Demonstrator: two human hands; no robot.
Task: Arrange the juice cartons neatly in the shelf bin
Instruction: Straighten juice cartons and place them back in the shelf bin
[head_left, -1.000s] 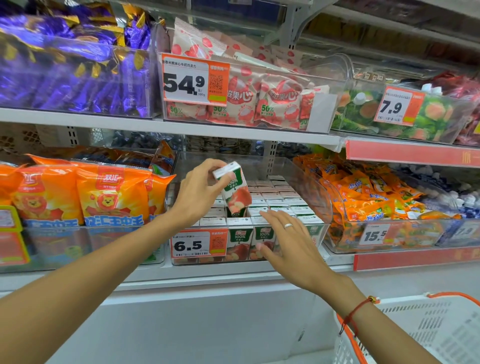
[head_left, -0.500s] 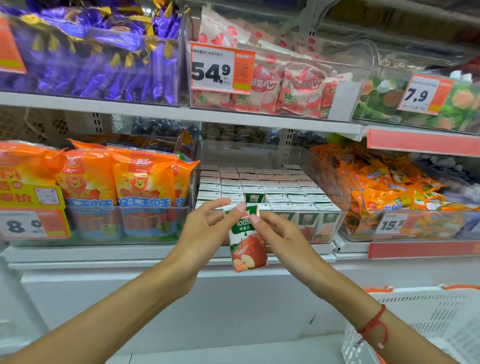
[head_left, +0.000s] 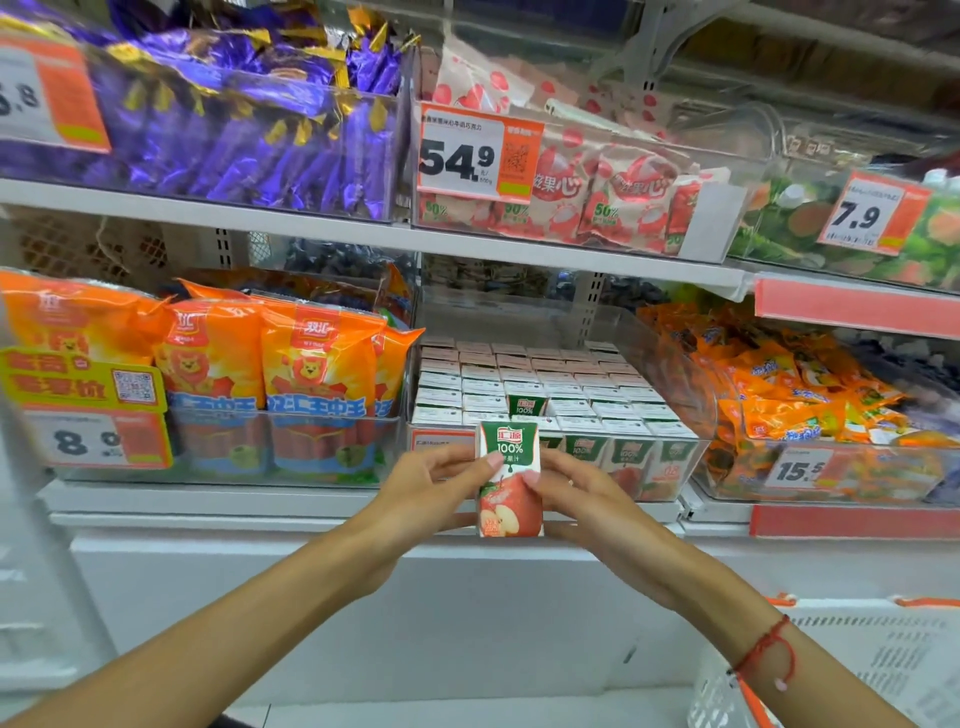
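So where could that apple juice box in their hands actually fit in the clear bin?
The juice carton is held by the left hand and right hand in front of the bin. One gap shows among the packed cartons, near the front, where a green carton face is exposed. Bare floor seems to lie behind the back row. Elsewhere it is tight.

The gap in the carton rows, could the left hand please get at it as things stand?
Probably not yet. The left hand and right hand both hold a carton in front of the bin. The gap itself lies open from above, so freeing the hand should do.
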